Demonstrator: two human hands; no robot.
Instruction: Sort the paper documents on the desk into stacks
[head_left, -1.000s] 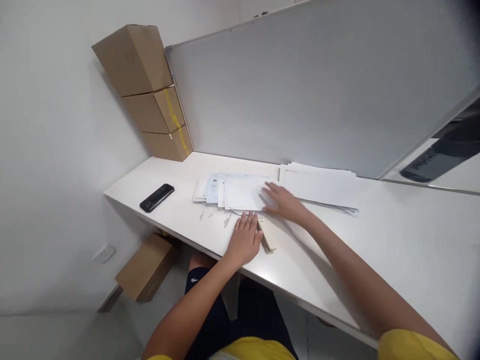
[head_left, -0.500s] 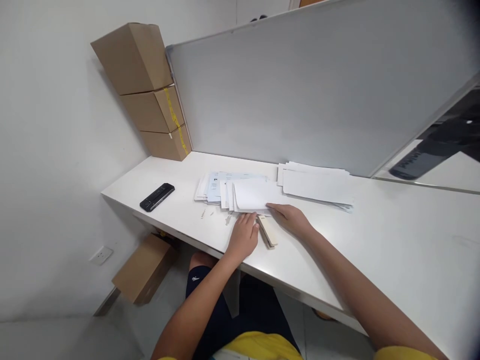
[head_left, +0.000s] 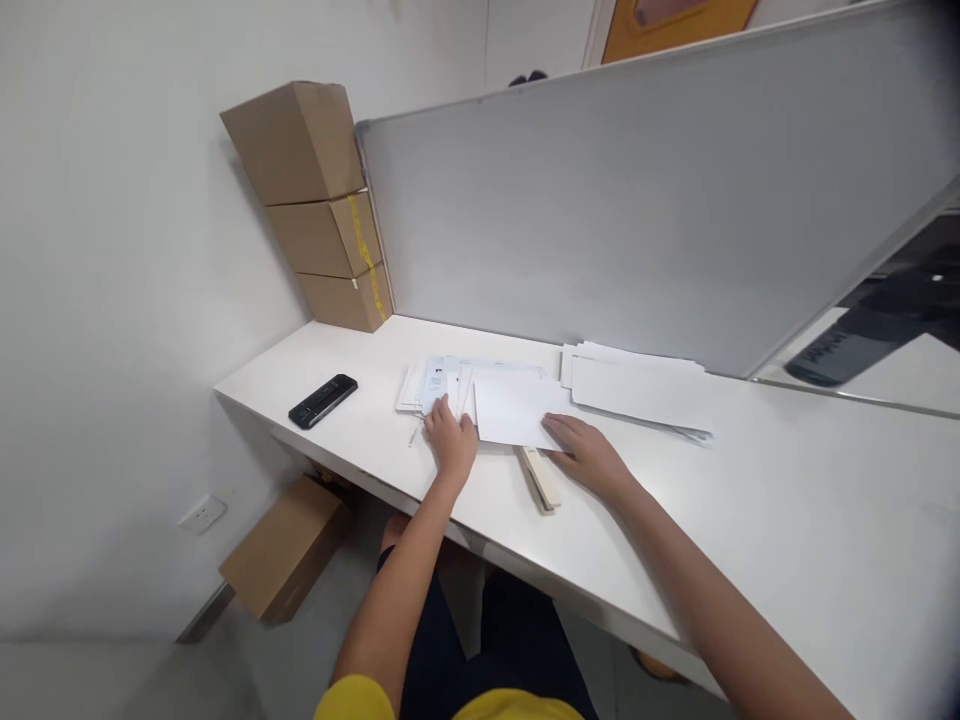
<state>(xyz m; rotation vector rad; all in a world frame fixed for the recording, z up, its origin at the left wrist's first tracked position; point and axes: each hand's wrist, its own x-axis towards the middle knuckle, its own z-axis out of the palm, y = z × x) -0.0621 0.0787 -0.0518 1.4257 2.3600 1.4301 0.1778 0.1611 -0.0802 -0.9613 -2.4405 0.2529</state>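
Observation:
My left hand [head_left: 451,440] has its fingers stretched apart, their tips on the left part of the loose papers [head_left: 438,378], some of them printed and pale blue. My right hand [head_left: 592,458] holds the right edge of a blank white sheet of paper [head_left: 511,408] lying over that pile. A beige stapler [head_left: 540,482] rests on the table just below the sheet, its upper end close to the sheet's lower edge. To the right of the pile is a second stack of white papers [head_left: 637,388].
A black phone [head_left: 323,401] lies at the left of the white table [head_left: 787,500]. Cardboard boxes [head_left: 319,235] are stacked in the back corner against a grey partition [head_left: 600,220]. Another box [head_left: 285,548] stands on the floor at left. A dark bottle [head_left: 832,350] shows at far right.
My left hand has moved from beside the stapler up and left onto the papers. The white sheet now lies flatter and nearer to me, with my right hand at its edge. The view shifted slightly.

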